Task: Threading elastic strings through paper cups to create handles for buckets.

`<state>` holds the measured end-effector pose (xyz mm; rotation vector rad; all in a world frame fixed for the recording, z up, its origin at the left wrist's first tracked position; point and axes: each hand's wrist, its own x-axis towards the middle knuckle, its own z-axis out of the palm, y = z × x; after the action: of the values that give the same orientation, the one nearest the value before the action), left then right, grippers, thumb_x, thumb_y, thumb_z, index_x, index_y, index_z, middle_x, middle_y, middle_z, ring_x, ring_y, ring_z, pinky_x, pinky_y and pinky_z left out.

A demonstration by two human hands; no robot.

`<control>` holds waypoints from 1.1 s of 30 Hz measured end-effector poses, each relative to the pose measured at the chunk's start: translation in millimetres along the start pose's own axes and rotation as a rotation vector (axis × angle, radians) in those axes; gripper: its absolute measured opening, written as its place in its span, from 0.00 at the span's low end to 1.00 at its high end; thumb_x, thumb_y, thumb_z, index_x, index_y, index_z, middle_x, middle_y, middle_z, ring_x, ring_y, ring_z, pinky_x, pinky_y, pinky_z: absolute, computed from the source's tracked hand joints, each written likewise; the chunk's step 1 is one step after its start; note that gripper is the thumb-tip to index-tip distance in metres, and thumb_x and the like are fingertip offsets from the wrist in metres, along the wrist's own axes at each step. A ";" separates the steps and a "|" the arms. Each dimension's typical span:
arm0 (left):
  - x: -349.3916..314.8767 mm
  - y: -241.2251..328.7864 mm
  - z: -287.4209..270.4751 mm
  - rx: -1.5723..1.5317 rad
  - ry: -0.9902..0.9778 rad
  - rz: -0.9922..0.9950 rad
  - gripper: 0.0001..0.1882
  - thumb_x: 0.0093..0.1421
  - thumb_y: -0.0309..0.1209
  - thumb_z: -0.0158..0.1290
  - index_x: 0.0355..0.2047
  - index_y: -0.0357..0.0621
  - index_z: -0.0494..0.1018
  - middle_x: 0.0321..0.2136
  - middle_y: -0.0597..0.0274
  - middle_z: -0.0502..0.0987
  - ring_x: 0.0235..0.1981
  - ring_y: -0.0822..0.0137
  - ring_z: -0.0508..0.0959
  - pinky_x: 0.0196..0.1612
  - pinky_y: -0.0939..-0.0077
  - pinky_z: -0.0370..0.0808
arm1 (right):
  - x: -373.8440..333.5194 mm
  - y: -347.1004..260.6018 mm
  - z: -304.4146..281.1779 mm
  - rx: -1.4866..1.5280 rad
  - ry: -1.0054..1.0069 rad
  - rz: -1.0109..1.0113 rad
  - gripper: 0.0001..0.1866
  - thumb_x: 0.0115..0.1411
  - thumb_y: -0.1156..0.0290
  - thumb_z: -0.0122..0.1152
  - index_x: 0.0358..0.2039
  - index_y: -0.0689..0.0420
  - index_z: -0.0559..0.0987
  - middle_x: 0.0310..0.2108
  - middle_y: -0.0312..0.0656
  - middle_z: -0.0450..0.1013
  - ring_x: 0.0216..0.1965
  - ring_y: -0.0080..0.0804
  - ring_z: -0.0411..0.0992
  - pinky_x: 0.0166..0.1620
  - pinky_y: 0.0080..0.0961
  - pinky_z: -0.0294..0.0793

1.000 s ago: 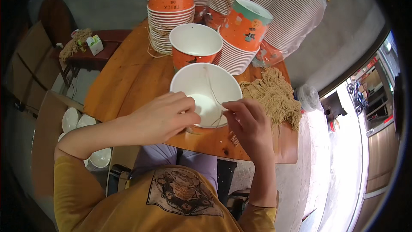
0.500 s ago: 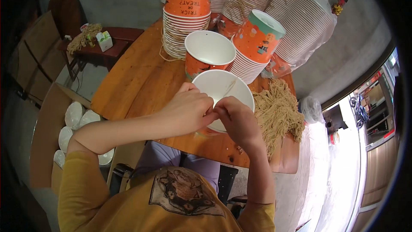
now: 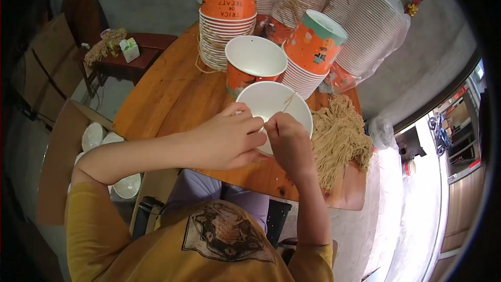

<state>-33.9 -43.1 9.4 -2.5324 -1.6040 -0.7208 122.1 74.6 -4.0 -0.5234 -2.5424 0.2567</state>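
Clock positions were referenced to the centre of the near bucket, with 12 o'clock at the far side. An open carton [image 3: 55,172] stood between 8 and 9 o'clock, containing white containers [image 3: 93,134]. The left hand [image 3: 235,133] was at 8 o'clock, over the near bucket's rim; its fingers were bent, but whether this grip held anything could not be told. A stack of buckets [image 3: 227,36] stood inverted at 11 o'clock. An orange bucket [image 3: 255,56], mouth up, stood between 11 and 12 o'clock. The near bucket [image 3: 272,95] stood mouth up at the near edge of the wooden surface [image 3: 162,109]. Inside it, at 1 o'clock, a cord strand [image 3: 288,102] ran toward the right hand [image 3: 288,138], positioned at 5 o'clock, its grip pinched on the strand. A second inverted stack [image 3: 313,47] stood at 1 o'clock. A tan cord pile [image 3: 339,141] lay between 3 and 4 o'clock.
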 end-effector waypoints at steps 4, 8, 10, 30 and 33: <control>-5.8 -6.6 -0.6 0.096 0.012 0.130 0.08 0.53 0.32 0.59 0.33 0.45 0.74 0.35 0.59 0.70 0.42 0.61 0.72 0.58 0.59 0.60 | 2.2 6.3 7.5 0.118 0.069 0.068 0.06 0.59 0.71 0.58 0.29 0.60 0.74 0.27 0.46 0.72 0.30 0.43 0.74 0.32 0.37 0.74; -17.8 -15.5 -20.7 0.099 0.028 0.098 0.07 0.54 0.28 0.57 0.33 0.44 0.71 0.34 0.59 0.67 0.45 0.60 0.71 0.59 0.55 0.60 | 7.7 8.1 -27.8 0.401 -0.060 -0.029 0.09 0.55 0.73 0.67 0.36 0.59 0.79 0.25 0.40 0.70 0.28 0.31 0.68 0.33 0.27 0.69; -26.7 -20.8 -36.9 0.128 0.067 0.096 0.08 0.53 0.27 0.57 0.34 0.44 0.71 0.36 0.60 0.68 0.47 0.60 0.71 0.60 0.55 0.60 | 9.1 -1.4 -48.1 0.399 -0.195 -0.074 0.10 0.52 0.72 0.69 0.34 0.59 0.80 0.25 0.40 0.69 0.26 0.30 0.67 0.31 0.25 0.67; -138.7 -85.2 -149.0 -0.408 1.006 -0.511 0.12 0.67 0.27 0.45 0.49 0.40 0.70 0.37 0.65 0.73 0.42 0.74 0.73 0.50 0.76 0.69 | 271.6 -22.4 19.3 1.748 0.103 0.134 0.09 0.65 0.62 0.59 0.30 0.51 0.73 0.19 0.28 0.68 0.19 0.15 0.62 0.23 0.14 0.66; -147.4 -97.0 -120.2 -0.620 0.954 -0.591 0.13 0.67 0.27 0.47 0.51 0.40 0.68 0.41 0.63 0.73 0.44 0.72 0.74 0.49 0.77 0.70 | 302.0 4.1 31.6 1.894 0.191 0.295 0.10 0.64 0.61 0.60 0.30 0.51 0.73 0.20 0.29 0.68 0.20 0.17 0.64 0.23 0.13 0.67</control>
<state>-212.1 -157.6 36.3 -1.3583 -1.8224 -2.3038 -130.9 200.9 106.7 -0.0610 -1.0628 2.1298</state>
